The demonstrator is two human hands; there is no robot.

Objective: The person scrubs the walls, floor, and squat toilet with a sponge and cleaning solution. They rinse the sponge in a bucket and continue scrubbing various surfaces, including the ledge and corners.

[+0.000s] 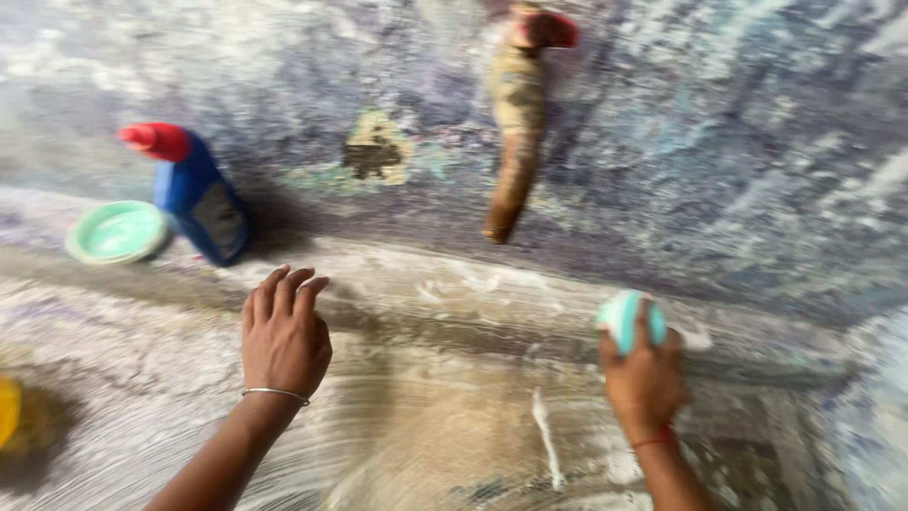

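My right hand (643,378) grips a small turquoise and white scrubber (629,318) and presses it against the back rim of a worn, stained stone sink (454,445). My left hand (282,333) hovers palm down over the sink's left part, fingers loosely curved, holding nothing; a thin metal bangle circles its wrist. A rusty tap (516,114) with a red handle sticks out of the wall above the sink. The whole view is motion blurred.
A blue cleaner bottle (199,194) with a red nozzle cap stands on the ledge at the back left, beside a light green round dish (116,232). A yellow object (8,409) shows at the left edge. White foam streaks mark the sink floor.
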